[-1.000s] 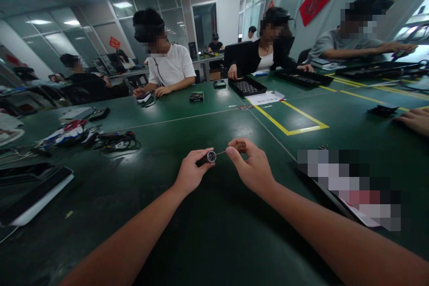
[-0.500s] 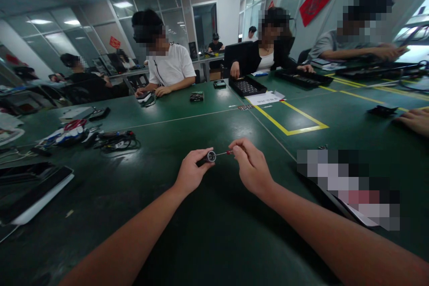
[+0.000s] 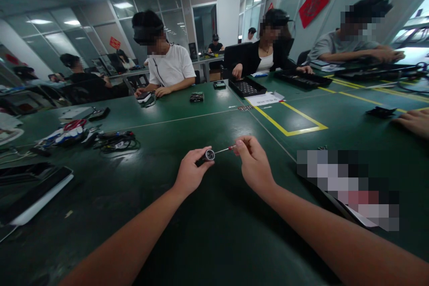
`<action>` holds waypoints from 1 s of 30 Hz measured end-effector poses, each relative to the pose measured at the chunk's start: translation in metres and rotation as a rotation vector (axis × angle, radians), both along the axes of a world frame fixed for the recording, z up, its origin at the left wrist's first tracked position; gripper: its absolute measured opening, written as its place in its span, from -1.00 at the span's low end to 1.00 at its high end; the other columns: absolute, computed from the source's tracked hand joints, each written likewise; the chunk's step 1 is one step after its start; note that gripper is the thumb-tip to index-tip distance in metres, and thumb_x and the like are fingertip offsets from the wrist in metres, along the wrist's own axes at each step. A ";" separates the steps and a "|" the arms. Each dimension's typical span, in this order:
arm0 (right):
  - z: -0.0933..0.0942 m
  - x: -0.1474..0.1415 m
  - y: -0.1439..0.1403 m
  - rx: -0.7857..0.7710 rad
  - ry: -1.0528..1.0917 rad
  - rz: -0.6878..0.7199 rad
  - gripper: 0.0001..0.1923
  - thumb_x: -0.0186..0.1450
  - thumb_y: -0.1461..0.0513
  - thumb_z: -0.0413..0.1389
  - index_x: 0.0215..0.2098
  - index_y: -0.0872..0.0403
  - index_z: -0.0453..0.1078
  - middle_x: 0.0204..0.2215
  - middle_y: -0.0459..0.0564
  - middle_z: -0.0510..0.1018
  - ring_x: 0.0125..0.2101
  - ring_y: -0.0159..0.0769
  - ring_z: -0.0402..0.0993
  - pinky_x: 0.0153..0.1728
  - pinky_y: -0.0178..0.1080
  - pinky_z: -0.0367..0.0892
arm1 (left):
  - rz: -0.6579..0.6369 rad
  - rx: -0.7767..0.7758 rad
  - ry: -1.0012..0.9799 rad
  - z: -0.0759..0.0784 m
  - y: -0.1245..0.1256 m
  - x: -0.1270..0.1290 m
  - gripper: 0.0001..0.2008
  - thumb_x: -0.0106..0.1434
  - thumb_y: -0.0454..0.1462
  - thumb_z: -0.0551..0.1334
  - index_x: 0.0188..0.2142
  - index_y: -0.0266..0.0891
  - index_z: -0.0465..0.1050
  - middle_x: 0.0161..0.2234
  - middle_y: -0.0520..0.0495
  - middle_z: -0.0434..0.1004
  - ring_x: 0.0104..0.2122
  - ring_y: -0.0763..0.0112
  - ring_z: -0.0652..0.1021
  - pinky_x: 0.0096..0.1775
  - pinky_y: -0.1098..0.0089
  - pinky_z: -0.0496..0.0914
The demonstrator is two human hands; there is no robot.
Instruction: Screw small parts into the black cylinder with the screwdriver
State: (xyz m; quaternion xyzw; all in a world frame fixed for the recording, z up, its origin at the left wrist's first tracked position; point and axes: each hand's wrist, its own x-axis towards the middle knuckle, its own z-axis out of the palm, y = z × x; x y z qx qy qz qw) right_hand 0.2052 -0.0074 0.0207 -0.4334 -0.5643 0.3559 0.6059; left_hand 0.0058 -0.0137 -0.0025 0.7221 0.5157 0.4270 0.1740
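At table centre, above the dark green work mat: left hand, fingers curled shut around a small round silver-rimmed black part, its ringed face turned toward the camera and held just clear of the mat. Right hand, thumb and forefinger pinched together on a thin red-handled screwdriver; the metal shaft runs leftward and its tip meets the round part. The 2 hands sit near each other, joined only through the tool.

Left of the hands, well apart: 1 tangle of black cables; beside it, 1 cluster of red, white and blue items, too small to identify. Near left edge: 1 flat black-and-white device lying on the mat.

Right of the hands: 1 blurred flat item, contents not readable. Beyond it, yellow tape lines marking a rectangle on the table, with 1 white paper sheet at its far corner.

Far side: 1 person in a white T-shirt, hands resting on a small object; 1 person in a black jacket at a black compartment tray; 1 person in a grey shirt reaching across a long black tray. Right edge: another person's hand resting on the table.
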 end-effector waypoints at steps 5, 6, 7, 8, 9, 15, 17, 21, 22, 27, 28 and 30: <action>-0.013 0.000 0.019 -0.335 0.410 0.017 -0.72 0.34 0.00 0.08 -0.39 0.01 0.33 -0.59 -0.13 0.38 -0.57 -0.30 0.36 -0.44 -0.15 0.44 | 0.023 0.130 0.161 0.007 -0.001 -0.001 -0.59 0.25 -0.36 0.39 0.07 -0.02 0.52 0.00 -0.05 0.60 0.03 0.14 0.53 0.17 -0.02 0.28; -0.015 0.001 0.021 -0.347 0.437 0.004 -0.73 0.32 0.00 0.10 -0.39 0.01 0.33 -0.59 -0.14 0.38 -0.58 -0.31 0.35 -0.44 -0.17 0.44 | 0.027 0.128 0.167 0.007 -0.001 -0.002 -0.59 0.24 -0.36 0.39 0.07 -0.03 0.52 -0.01 -0.05 0.60 0.02 0.15 0.53 0.15 -0.01 0.30; -0.017 0.001 0.022 -0.340 0.445 -0.002 -0.72 0.31 -0.01 0.12 -0.38 0.01 0.35 -0.57 -0.14 0.39 -0.57 -0.32 0.36 -0.44 -0.18 0.44 | 0.029 0.123 0.168 0.006 -0.001 -0.002 -0.58 0.24 -0.36 0.40 0.08 -0.04 0.51 0.00 -0.05 0.60 0.01 0.15 0.54 0.13 0.01 0.32; -0.017 0.001 0.022 -0.322 0.440 -0.014 -0.73 0.30 -0.01 0.13 -0.37 0.01 0.36 -0.55 -0.14 0.41 -0.55 -0.32 0.37 -0.42 -0.19 0.44 | 0.028 0.119 0.169 0.005 0.000 -0.002 -0.57 0.23 -0.37 0.40 0.08 -0.05 0.51 0.00 -0.05 0.60 0.01 0.16 0.54 0.11 0.02 0.34; -0.017 0.001 0.021 -0.298 0.424 -0.024 -0.73 0.29 -0.01 0.15 -0.35 0.01 0.37 -0.53 -0.14 0.44 -0.53 -0.33 0.38 -0.40 -0.20 0.44 | 0.027 0.119 0.173 0.004 0.000 -0.002 -0.57 0.23 -0.37 0.41 0.08 -0.05 0.51 0.00 -0.04 0.60 0.01 0.16 0.54 0.10 0.03 0.34; -0.006 0.000 0.010 -0.132 0.182 -0.052 -0.74 0.38 0.01 0.07 -0.30 0.02 0.38 -0.46 -0.11 0.51 -0.44 -0.32 0.43 -0.35 -0.21 0.38 | 0.031 0.147 0.169 0.002 0.001 -0.002 -0.57 0.21 -0.37 0.43 0.06 -0.05 0.52 -0.01 -0.03 0.61 -0.01 0.18 0.54 0.09 0.05 0.34; -0.002 0.000 0.006 -0.086 0.078 -0.055 -0.74 0.42 0.02 0.04 -0.28 0.02 0.37 -0.45 -0.10 0.51 -0.43 -0.31 0.44 -0.35 -0.20 0.36 | 0.032 0.148 0.168 0.002 0.001 -0.002 -0.57 0.21 -0.36 0.43 0.06 -0.05 0.52 -0.01 -0.04 0.61 -0.02 0.17 0.54 0.09 0.05 0.34; 0.001 0.000 0.002 -0.014 -0.015 -0.049 -0.76 0.45 0.06 0.01 -0.25 0.02 0.36 -0.44 -0.09 0.52 -0.41 -0.30 0.45 -0.32 -0.19 0.36 | 0.039 0.129 0.174 0.004 0.000 -0.002 -0.57 0.21 -0.36 0.43 0.06 -0.06 0.52 -0.01 -0.04 0.60 -0.01 0.16 0.54 0.10 0.04 0.32; 0.001 0.000 0.001 0.001 -0.021 -0.046 -0.77 0.45 0.06 0.01 -0.24 0.02 0.36 -0.43 -0.09 0.52 -0.40 -0.30 0.45 -0.31 -0.19 0.36 | 0.041 0.122 0.177 0.005 -0.001 -0.001 -0.57 0.21 -0.36 0.43 0.06 -0.06 0.52 -0.01 -0.04 0.60 -0.01 0.16 0.54 0.10 0.03 0.32; -0.002 0.001 -0.002 0.073 -0.072 -0.021 -0.79 0.46 0.06 0.01 -0.18 0.01 0.36 -0.36 -0.06 0.56 -0.34 -0.27 0.49 -0.27 -0.17 0.37 | 0.050 0.098 0.180 0.008 -0.003 0.000 -0.56 0.20 -0.35 0.44 0.06 -0.06 0.52 -0.02 -0.05 0.60 -0.02 0.15 0.53 0.09 0.05 0.32; -0.002 0.001 -0.003 0.094 -0.090 -0.011 -0.80 0.46 0.06 0.03 -0.18 0.00 0.36 -0.35 -0.06 0.56 -0.33 -0.27 0.50 -0.27 -0.18 0.37 | 0.050 0.093 0.182 0.008 -0.003 0.000 -0.56 0.20 -0.35 0.44 0.07 -0.06 0.52 -0.02 -0.05 0.60 -0.03 0.15 0.53 0.09 0.05 0.32; -0.001 0.002 -0.005 0.133 -0.129 0.010 -0.82 0.43 0.07 0.09 -0.17 0.00 0.38 -0.34 -0.06 0.56 -0.32 -0.26 0.51 -0.29 -0.20 0.37 | 0.045 0.085 0.184 0.008 -0.003 0.000 -0.56 0.21 -0.34 0.43 0.08 -0.06 0.51 -0.03 -0.05 0.60 -0.04 0.16 0.53 0.09 0.06 0.31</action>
